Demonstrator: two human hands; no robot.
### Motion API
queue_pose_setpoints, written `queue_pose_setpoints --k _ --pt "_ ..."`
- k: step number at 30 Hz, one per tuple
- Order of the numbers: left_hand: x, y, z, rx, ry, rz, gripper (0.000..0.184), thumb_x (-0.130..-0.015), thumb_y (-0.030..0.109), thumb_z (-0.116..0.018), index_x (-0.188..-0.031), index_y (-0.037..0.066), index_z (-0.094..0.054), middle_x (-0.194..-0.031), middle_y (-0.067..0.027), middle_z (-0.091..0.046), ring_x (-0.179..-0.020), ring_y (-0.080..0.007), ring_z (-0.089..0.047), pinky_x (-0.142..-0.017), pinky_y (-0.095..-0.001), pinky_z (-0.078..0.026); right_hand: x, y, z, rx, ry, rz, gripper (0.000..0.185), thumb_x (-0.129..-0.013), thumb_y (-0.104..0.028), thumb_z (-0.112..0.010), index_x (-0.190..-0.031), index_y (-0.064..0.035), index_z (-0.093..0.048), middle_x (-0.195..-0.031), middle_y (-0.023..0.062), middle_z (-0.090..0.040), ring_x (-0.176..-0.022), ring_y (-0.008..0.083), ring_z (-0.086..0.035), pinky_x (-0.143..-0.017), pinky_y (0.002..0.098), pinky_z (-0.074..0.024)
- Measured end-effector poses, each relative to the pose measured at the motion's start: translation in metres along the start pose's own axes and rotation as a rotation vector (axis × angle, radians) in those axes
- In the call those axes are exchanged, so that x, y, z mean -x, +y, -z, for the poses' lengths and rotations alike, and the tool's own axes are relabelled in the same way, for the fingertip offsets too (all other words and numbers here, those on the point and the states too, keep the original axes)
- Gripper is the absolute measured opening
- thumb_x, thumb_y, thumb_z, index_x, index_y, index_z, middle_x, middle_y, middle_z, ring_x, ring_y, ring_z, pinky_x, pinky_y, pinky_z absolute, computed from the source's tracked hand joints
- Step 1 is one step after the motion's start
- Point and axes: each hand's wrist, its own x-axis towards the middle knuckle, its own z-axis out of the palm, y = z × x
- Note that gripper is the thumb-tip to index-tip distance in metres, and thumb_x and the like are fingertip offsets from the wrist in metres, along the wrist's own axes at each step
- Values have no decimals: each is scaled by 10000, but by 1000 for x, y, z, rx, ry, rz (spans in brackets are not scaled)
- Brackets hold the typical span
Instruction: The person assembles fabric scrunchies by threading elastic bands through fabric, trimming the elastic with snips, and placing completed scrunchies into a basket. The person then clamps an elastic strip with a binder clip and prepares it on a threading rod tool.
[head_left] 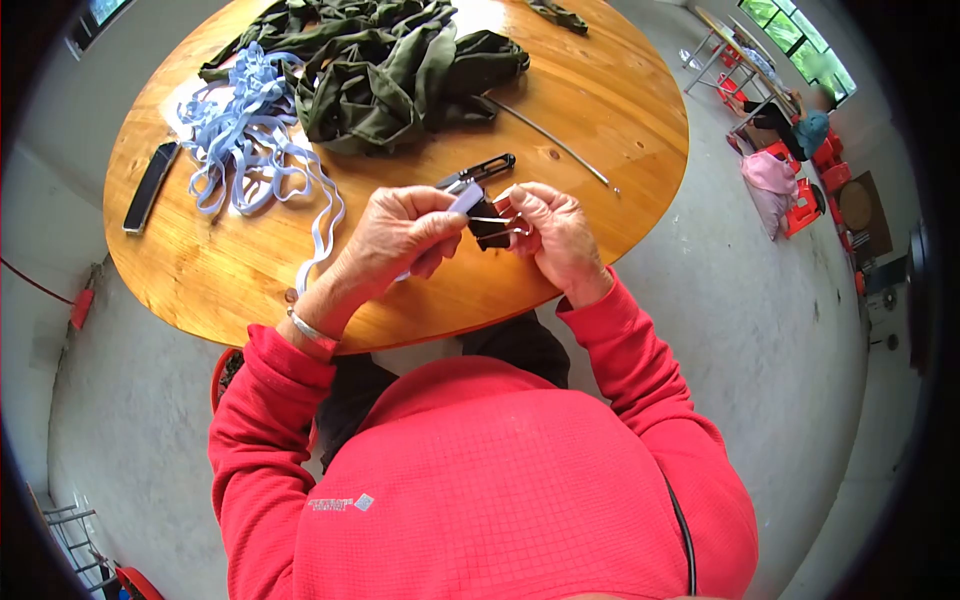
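Observation:
My left hand [408, 235] pinches the end of a light-blue elastic band [467, 197] between thumb and fingers. My right hand [560, 238], close beside it, is closed on a thin silver wire-like piece [490, 220] that reaches toward the band's end. Its exact kind is too small to make out. Something dark [488, 230] shows between the two hands, partly hidden. Just beyond them on the table lies a slim black tool [482, 172]. The rest of the band runs in a tangled pile [240, 130] at the left.
Crumpled dark-green cloth [390, 80] covers the back of the round wooden table [590, 100]. A thin metal rod [550, 138] lies at the right, a black phone-like slab [151, 188] at the left. Far right, a person [805, 130] sits by another table near red stools [803, 210].

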Motion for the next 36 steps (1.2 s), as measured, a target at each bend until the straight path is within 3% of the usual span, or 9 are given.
queue_pose_setpoints --k 5,6,10,13,17,25,27,31,36 --pt "1 1 -3 -53 61 -46 180 -890 147 -599 -949 -19 -637 -583 -24 -562 -406 -43 -434 -368 -172 -326 2 -6 -4 26 -110 -13 347 -929 -311 -537 -1088 -3 -566 -905 55 -611 -698 69 -578 -546 174 -460" --pt "1 1 -2 -50 76 -47 177 -890 146 -598 -942 -19 -638 -581 -25 -561 -404 -42 -432 -366 -172 -324 4 -12 -2 162 -176 6 568 -887 -447 -558 -1218 8 -480 -1033 71 -568 -824 102 -560 -678 212 -466" --pt "1 2 1 -61 76 -57 170 -889 141 -597 -917 -21 -639 -565 -24 -555 -397 -42 -425 -363 -171 -318 9 -11 0 482 -167 296 755 -775 -579 -633 -1200 29 -490 -980 102 -597 -843 154 -565 -728 292 -479" --pt "2 4 -1 -96 92 -48 172 -887 144 -600 -902 -24 -638 -554 -24 -551 -395 -42 -424 -361 -170 -314 14 -17 -5 891 -68 400 742 -780 -563 -635 -1193 38 -496 -963 116 -592 -846 153 -566 -727 300 -477" --pt "1 1 3 -82 84 -58 178 -886 148 -601 -900 -27 -635 -554 -29 -552 -392 -43 -427 -352 -174 -307 8 -12 -2 628 -173 149 711 -780 -527 -657 -1197 26 -494 -951 64 -561 -801 108 -535 -720 241 -448" --pt "1 -2 2 -103 100 -50 175 -888 154 -600 -893 -17 -632 -556 -30 -556 -393 -47 -439 -350 -174 -304 -3 -5 1 640 -129 92 215 -797 -142 -632 -934 -5 -540 -836 3 -534 -724 49 -478 -623 200 -399" --pt "2 1 0 -95 118 -37 188 -894 167 -593 -905 -16 -636 -558 -32 -557 -395 -48 -443 -356 -175 -311 -1 -10 -2 448 -113 100 279 -783 -214 -677 -896 7 -549 -729 -14 -528 -665 44 -476 -578 219 -402" --pt "1 4 5 -69 149 -77 214 -921 173 -547 -847 -10 -630 -500 -23 -495 -372 -58 -399 -355 -184 -301 2 -24 6 355 -67 -52 259 -774 -181 -685 -918 0 -569 -792 5 -580 -714 49 -509 -629 192 -407" --pt "5 8 1 -130 138 -29 166 -857 145 -565 -770 9 -603 -485 21 -435 -364 -36 -327 -335 -191 -235 2 -22 9 288 -54 -11 244 -770 -204 -680 -889 -14 -584 -768 8 -589 -653 44 -492 -579 177 -380"
